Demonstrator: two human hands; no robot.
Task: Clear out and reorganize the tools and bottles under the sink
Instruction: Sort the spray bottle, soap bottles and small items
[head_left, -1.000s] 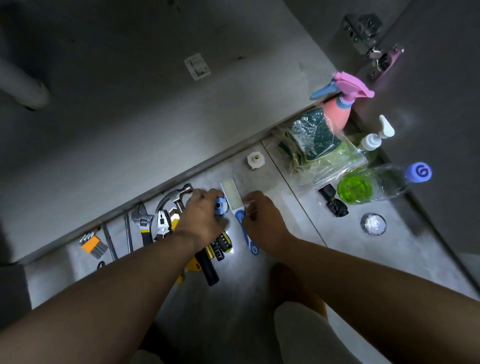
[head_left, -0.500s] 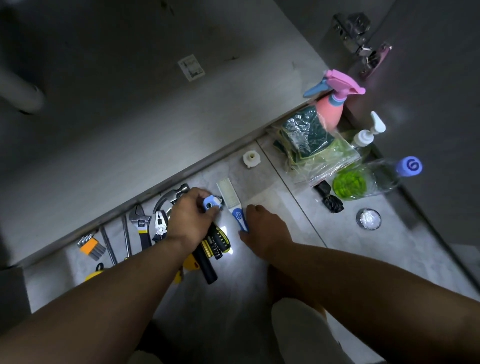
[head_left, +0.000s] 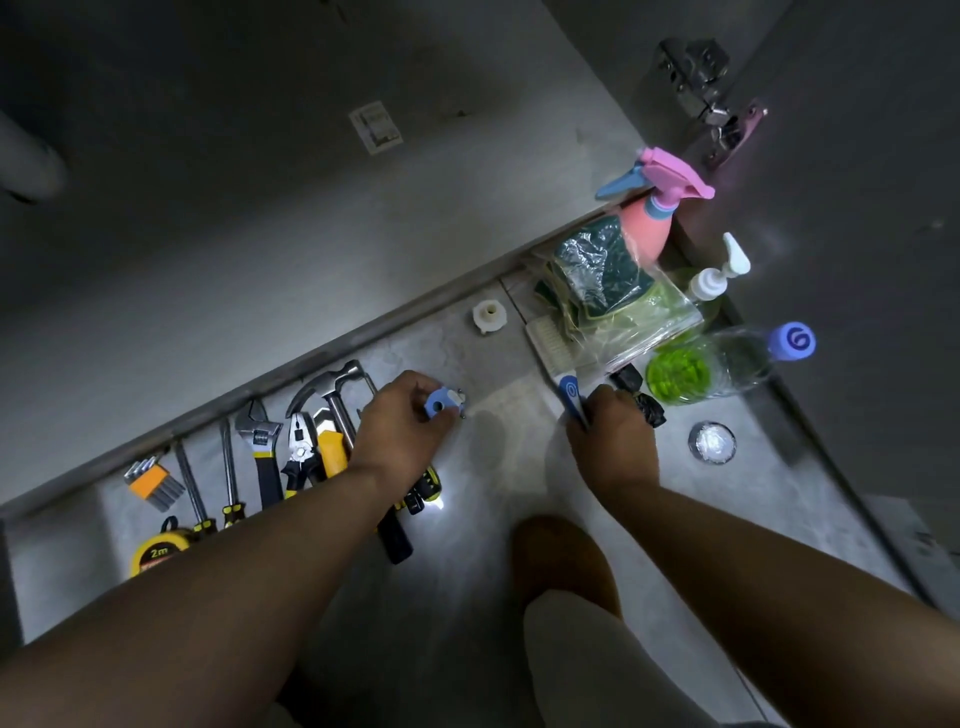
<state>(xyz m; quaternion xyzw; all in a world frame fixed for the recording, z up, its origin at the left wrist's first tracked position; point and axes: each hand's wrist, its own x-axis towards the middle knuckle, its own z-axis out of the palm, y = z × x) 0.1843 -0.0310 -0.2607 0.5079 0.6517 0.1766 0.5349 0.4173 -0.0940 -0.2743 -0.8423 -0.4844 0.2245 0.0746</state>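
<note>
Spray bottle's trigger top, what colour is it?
Pink, with a blue nozzle; the spray bottle shows clearly in the head view.

Bare floor (head_left: 498, 452) lies open between hammer (head_left: 340, 410) and brush (head_left: 550, 338), with a white fitting (head_left: 489, 315) behind.

Single wide-angle head cam, aimed forward and steeply down at the floor (head_left: 467, 597) in front of the open cabinet (head_left: 260, 234), close in, left forearm (head_left: 218, 587) and right forearm (head_left: 779, 587) entering from the bottom edge, tool row (head_left: 260, 462) at left, bottles (head_left: 727, 358) and door hinge (head_left: 696, 67) at upper right.
</note>
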